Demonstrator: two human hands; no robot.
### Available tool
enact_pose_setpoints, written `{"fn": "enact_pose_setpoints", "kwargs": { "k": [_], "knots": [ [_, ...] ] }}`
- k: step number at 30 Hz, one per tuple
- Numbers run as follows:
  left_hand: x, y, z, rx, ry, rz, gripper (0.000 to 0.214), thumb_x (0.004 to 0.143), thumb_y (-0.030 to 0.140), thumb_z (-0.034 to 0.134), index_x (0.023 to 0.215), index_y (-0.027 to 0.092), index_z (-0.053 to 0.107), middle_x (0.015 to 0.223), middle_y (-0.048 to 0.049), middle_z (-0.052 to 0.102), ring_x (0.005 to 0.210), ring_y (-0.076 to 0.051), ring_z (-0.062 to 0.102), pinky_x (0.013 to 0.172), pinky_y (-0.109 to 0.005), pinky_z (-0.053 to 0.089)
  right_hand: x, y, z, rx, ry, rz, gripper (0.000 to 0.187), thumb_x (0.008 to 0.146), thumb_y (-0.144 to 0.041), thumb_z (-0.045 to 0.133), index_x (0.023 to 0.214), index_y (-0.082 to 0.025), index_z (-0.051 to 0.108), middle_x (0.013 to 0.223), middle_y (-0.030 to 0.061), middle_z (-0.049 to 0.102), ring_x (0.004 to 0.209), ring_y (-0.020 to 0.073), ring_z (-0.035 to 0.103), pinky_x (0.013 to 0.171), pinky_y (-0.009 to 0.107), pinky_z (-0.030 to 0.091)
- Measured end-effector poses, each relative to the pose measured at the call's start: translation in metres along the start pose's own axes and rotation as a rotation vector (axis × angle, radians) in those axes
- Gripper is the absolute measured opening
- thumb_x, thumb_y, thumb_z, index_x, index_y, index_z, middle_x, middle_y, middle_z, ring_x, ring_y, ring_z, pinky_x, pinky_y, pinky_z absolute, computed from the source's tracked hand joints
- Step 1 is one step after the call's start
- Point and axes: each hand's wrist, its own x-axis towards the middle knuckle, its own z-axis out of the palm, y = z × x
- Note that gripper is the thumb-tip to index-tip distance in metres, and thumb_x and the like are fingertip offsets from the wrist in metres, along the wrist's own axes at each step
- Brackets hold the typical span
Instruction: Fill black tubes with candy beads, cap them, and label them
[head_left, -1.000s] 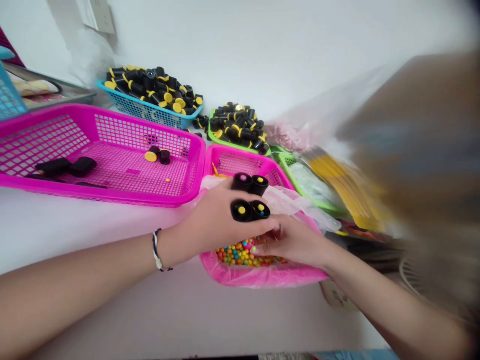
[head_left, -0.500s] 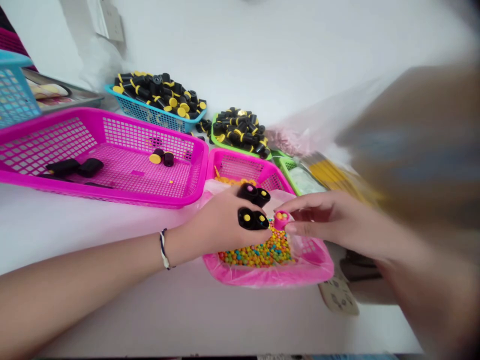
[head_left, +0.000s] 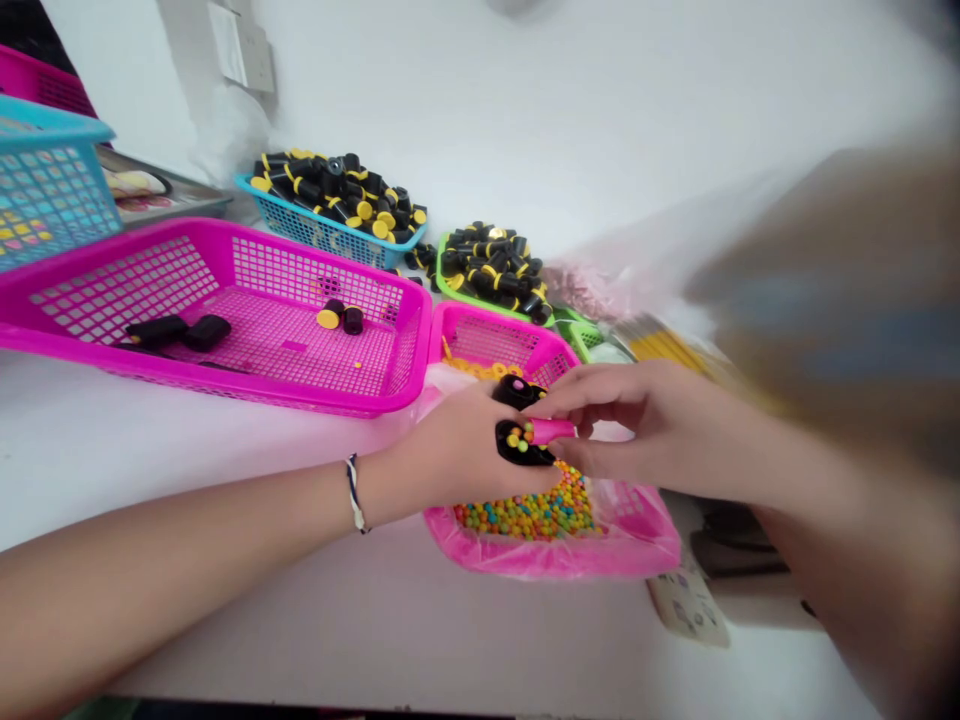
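Right now our left grip (head_left: 465,448) is closed around a bundle of black tubes (head_left: 512,396), glossy, their mouths facing us, one with a pink core. Our right grip (head_left: 649,422) pinches a small pink cup (head_left: 553,431), tipped sideways at a lower tube's mouth, where yellow, orange and green beads (head_left: 518,438) show. All this hangs over the lined basket (head_left: 551,565), more colourful beads inside. The long basket (head_left: 300,393) crowds us at left; the widest room is white tabletop (head_left: 390,620) between the baskets and its front edge.
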Motion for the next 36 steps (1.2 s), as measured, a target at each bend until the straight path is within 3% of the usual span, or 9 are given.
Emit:
{"fn": "enact_pose_setpoints", "kwargs": {
  "k": [4,10,13,17,20,24,27,31,36],
  "knots": [
    [0.000,0.000,0.000,-0.015,-0.021,-0.030,0.011,0.077,0.032,0.071,0.084,0.023,0.073,0.084,0.0016,0.068,0.077,-0.016,0.061,0.067,-0.025,0.048,0.003,-0.002,-0.001,-0.021,-0.024,0.027,0.026,0.078,-0.031,0.070,0.103,-0.029,0.078,0.097,0.0025,0.075,0.080,0.0182,0.068,0.065,0.030,0.055],
    [0.000,-0.005,0.002,-0.035,-0.038,-0.063,0.026,0.077,0.040,0.072,0.062,0.020,0.066,0.068,0.0023,0.065,0.073,-0.015,0.061,0.063,-0.025,0.046,-0.015,0.002,-0.019,-0.089,0.084,0.033,0.027,0.078,-0.039,0.071,0.103,-0.031,0.076,0.100,0.0037,0.074,0.085,0.0224,0.067,0.068,0.034,0.055],
    [0.001,-0.006,0.004,-0.059,0.002,-0.011,0.022,0.077,0.039,0.073,0.067,0.020,0.068,0.072,0.0024,0.067,0.073,-0.015,0.061,0.067,-0.025,0.047,-0.030,0.019,-0.023,-0.139,-0.035,0.106,0.028,0.082,-0.042,0.067,0.106,-0.030,0.075,0.101,0.0050,0.073,0.082,0.0210,0.067,0.064,0.031,0.053],
    [0.001,-0.003,0.003,0.006,0.017,0.019,0.016,0.080,0.034,0.070,0.072,0.020,0.071,0.071,0.0011,0.068,0.078,-0.017,0.060,0.069,-0.026,0.047,-0.031,0.051,0.009,-0.192,-0.267,0.187,0.014,0.080,-0.024,0.063,0.086,-0.021,0.075,0.081,0.0043,0.071,0.064,0.0168,0.061,0.055,0.028,0.045],
    [0.000,0.001,0.000,0.031,-0.003,-0.013,0.014,0.081,0.031,0.068,0.076,0.020,0.073,0.073,0.0006,0.070,0.082,-0.018,0.059,0.069,-0.027,0.047,-0.020,0.062,0.046,-0.161,-0.215,0.153,0.011,0.074,-0.014,0.059,0.074,-0.019,0.069,0.069,0.0022,0.067,0.059,0.0167,0.057,0.056,0.028,0.042],
    [-0.003,0.004,-0.002,0.023,-0.024,-0.054,0.015,0.084,0.030,0.062,0.079,0.020,0.074,0.080,0.0007,0.071,0.088,-0.019,0.059,0.069,-0.028,0.047,-0.008,0.060,0.070,-0.050,-0.167,0.104,0.018,0.075,-0.011,0.056,0.084,-0.021,0.068,0.084,0.0036,0.071,0.082,0.0228,0.064,0.073,0.033,0.050],
    [-0.002,0.003,-0.002,0.020,-0.017,-0.055,0.014,0.081,0.030,0.066,0.073,0.021,0.072,0.075,0.0006,0.070,0.085,-0.020,0.059,0.068,-0.029,0.048,-0.009,0.060,0.065,0.046,-0.156,0.098,0.018,0.078,-0.013,0.058,0.092,-0.020,0.067,0.094,0.0037,0.072,0.093,0.0238,0.065,0.083,0.036,0.052],
    [0.000,0.001,0.000,0.027,0.002,-0.018,0.012,0.081,0.028,0.066,0.073,0.021,0.072,0.074,0.0024,0.071,0.079,-0.017,0.060,0.069,-0.028,0.048,-0.023,0.064,0.040,0.167,-0.147,0.170,0.015,0.086,-0.027,0.061,0.096,-0.018,0.065,0.098,0.0060,0.070,0.094,0.0230,0.067,0.082,0.037,0.055],
    [-0.001,-0.001,0.001,0.015,0.044,0.011,0.017,0.080,0.034,0.070,0.071,0.020,0.071,0.074,0.0011,0.069,0.074,-0.015,0.059,0.068,-0.025,0.047,-0.037,0.049,0.007,0.359,-0.001,0.250,0.014,0.084,-0.031,0.069,0.096,-0.024,0.067,0.101,0.0044,0.070,0.094,0.0196,0.068,0.078,0.031,0.056]
  ]
}}
